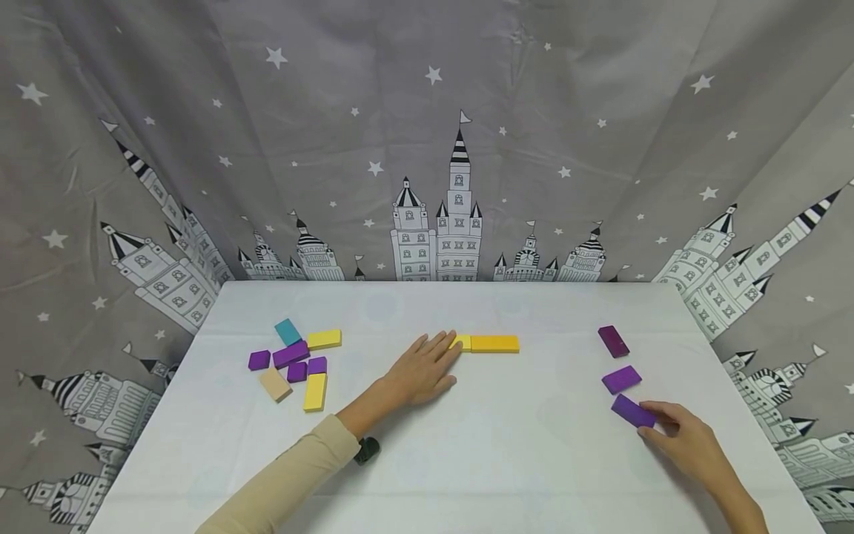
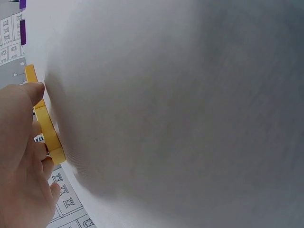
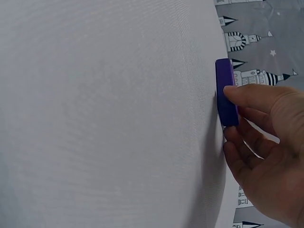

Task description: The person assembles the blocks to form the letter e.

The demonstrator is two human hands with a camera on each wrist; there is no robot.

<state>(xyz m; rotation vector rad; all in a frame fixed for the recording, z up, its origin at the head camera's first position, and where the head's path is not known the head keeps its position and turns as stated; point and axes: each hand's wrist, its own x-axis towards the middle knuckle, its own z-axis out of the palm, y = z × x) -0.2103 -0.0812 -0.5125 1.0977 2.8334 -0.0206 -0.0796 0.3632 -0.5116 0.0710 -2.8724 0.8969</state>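
My left hand [image 1: 419, 371] lies palm down over the left part of a row of yellow blocks, its fingers fairly straight. A short yellow block [image 1: 462, 343] shows at its fingertips, joined end to end with a longer orange-yellow block [image 1: 495, 344]. In the left wrist view the thumb is on the near side of the row [image 2: 49, 127] and the other fingers are partly hidden behind it. At the right, my right hand [image 1: 683, 437] pinches a purple block [image 1: 632, 411] between thumb and fingers. Just beyond that block lie another purple block [image 1: 621, 379] and a dark maroon block [image 1: 614, 341].
On the left side is a loose group with a teal block [image 1: 288, 332], a tan block [image 1: 275, 386], two yellow blocks and several purple blocks [image 1: 290, 354]. A white cloth covers the table [image 1: 520, 445]. Behind it hangs a grey curtain [image 1: 333, 148] with castles and stars.
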